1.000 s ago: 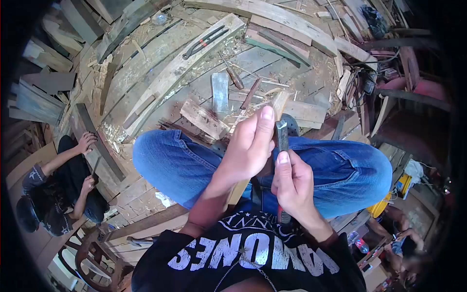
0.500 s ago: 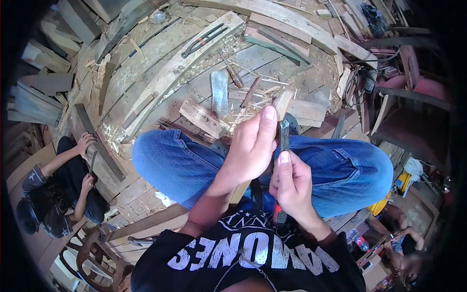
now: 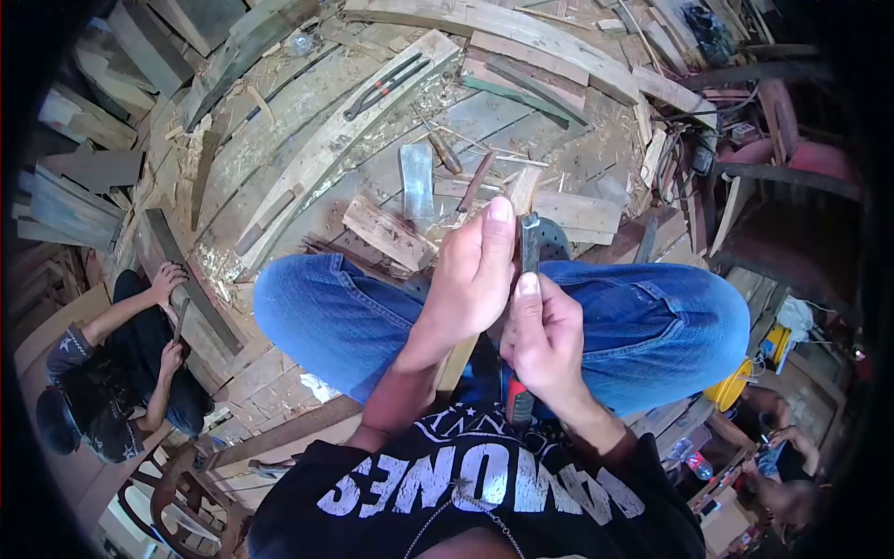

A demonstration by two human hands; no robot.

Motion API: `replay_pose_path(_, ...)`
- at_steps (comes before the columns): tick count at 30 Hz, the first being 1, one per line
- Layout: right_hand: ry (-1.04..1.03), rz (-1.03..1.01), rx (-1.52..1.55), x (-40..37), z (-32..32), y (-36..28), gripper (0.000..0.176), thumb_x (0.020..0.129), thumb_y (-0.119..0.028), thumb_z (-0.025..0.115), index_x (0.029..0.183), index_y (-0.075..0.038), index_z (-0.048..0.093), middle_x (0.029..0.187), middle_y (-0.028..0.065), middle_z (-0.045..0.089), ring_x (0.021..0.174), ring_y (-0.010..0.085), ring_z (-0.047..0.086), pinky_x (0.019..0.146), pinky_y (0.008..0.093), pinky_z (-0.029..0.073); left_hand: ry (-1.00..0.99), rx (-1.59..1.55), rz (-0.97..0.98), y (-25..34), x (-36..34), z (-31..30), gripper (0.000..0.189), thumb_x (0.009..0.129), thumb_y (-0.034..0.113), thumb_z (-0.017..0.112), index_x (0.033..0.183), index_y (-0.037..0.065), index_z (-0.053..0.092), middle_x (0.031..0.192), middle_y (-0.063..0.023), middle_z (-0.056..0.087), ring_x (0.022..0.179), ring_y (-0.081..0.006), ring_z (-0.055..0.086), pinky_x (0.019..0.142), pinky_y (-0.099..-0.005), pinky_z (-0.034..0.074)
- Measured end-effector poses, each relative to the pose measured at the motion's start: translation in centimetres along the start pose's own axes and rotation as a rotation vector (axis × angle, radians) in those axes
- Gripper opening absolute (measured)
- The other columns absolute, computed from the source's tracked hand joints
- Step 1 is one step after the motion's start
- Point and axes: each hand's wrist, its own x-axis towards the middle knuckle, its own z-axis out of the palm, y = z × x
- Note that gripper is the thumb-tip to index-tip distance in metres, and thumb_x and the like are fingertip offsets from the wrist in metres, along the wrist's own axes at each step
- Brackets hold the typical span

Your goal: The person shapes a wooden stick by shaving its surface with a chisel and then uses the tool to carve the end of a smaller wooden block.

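Observation:
I sit cross-legged with both hands together over my lap. My left hand (image 3: 470, 270) is closed around a piece of wood (image 3: 523, 188), its thumb lying along it near the upper end. Part of the wood is hidden by the fingers. My right hand (image 3: 545, 331) grips a chisel (image 3: 530, 244) by its dark flat metal shank, thumb pressed along it. The chisel's red and black handle (image 3: 519, 401) hangs below that hand, towards my shirt. Its bright tip points away from me, right beside the wood and left thumb.
Ahead on the floor lie a short wood block (image 3: 386, 233), a flat metal plate (image 3: 416, 182), a wooden-handled tool (image 3: 445, 152) and shavings. Pincers (image 3: 385, 88) rest on a long curved board (image 3: 326, 154). A co-worker (image 3: 102, 373) works at left; another person (image 3: 782, 456) is at lower right.
Both hands have shifted slightly left in view with the wood and the chisel still held. The co-worker's hands at left have moved a little.

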Motion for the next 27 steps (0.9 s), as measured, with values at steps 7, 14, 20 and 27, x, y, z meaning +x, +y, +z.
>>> replay_pose_path(7, 0.578, -0.496, -0.116, 2.3, -4.9, -10.5, 0.044, 0.103, -0.036, 0.036, 0.07, -0.009, 0.047, 0.051, -0.0027, 0.036, 0.038, 0.0106, 0.033, 0.037, 0.0254, 0.026, -0.246, 0.028, -0.177, -3.2, -3.0, 3.1, 0.058, 0.102, 0.047, 0.028, 0.094, 0.001, 0.062, 0.062, -0.0036, 0.053, 0.054, -0.0112, 0.052, 0.05, -0.0296, 0.043)
replay_pose_path(14, -0.013, 0.156, 0.119, -0.8, -4.3, -4.6, 0.038, 0.102, -0.034, 0.043, 0.074, -0.008, 0.045, 0.054, -0.0036, 0.037, 0.039, 0.0053, 0.035, 0.035, 0.0221, 0.028, -0.29, -0.45, -0.342, -1.0, -1.3, -0.1, 0.054, 0.103, 0.048, 0.025, 0.082, 0.005, 0.049, 0.056, 0.0024, 0.04, 0.043, -0.0055, 0.034, 0.041, -0.021, 0.029)
replay_pose_path(20, -0.102, 0.214, 0.132, -1.8, -1.9, -1.8, 0.031, 0.102, -0.027, 0.046, 0.079, -0.006, 0.048, 0.056, -0.0058, 0.04, 0.045, 0.0017, 0.037, 0.04, 0.0202, 0.032, -0.289, -0.449, -0.323, -2.2, -1.5, -0.1, 0.053, 0.103, 0.047, 0.028, 0.081, 0.005, 0.052, 0.057, 0.0016, 0.044, 0.044, -0.0044, 0.037, 0.04, -0.0201, 0.03)
replay_pose_path(27, -0.047, 0.093, -0.051, -1.9, -1.7, 0.0, 0.026, 0.102, -0.022, 0.046, 0.086, -0.003, 0.052, 0.058, -0.0055, 0.044, 0.047, 0.0011, 0.04, 0.042, 0.0206, 0.034, -0.241, -0.408, -0.316, -1.7, -1.7, -0.1, 0.051, 0.103, 0.047, 0.03, 0.082, 0.005, 0.052, 0.057, 0.002, 0.044, 0.043, -0.0038, 0.036, 0.039, -0.019, 0.029)
